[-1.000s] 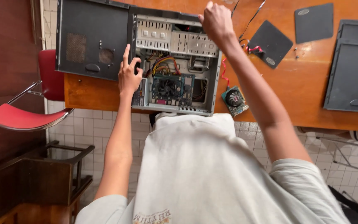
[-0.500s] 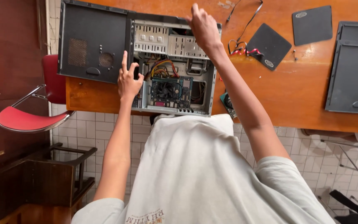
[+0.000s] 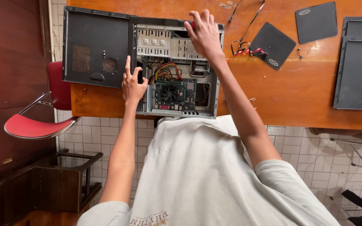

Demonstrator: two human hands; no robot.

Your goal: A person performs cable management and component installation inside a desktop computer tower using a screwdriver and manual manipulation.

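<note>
Right hand [image 3: 205, 34]: moved inward along computer case [image 3: 177, 67] far edge; fingers curled on a red object, barely visible.
Left hand [image 3: 132, 84]: unchanged, fingers spread on near-left case wall.

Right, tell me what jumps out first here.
An open computer case lies on the orange table, its circuit board and coloured wires bare. The left hand rests on its left edge, the right hand reaches over its far edge. A red chair stands at left.
</note>
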